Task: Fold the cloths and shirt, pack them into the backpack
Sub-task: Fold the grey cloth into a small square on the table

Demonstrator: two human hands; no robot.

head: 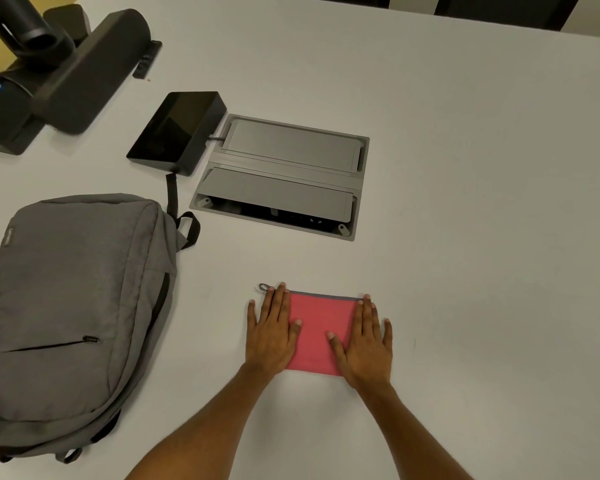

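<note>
I see my left hand (pixel 272 336) and right hand (pixel 364 344) both spread flat, palms down, pressing the left and right ends of a folded red cloth (pixel 317 332) on the near middle of the white table (pixel 465 202), gripping nothing. The grey backpack (pixel 66 306) lies to the left, apart from the cloth.

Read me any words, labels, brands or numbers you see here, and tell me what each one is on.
No text here can be read.
Backpack side tag: too small and blurred to read.
Backpack zipper pull: marking, if any, too small to read.
Red cloth, black tablet: no text visible.
</note>
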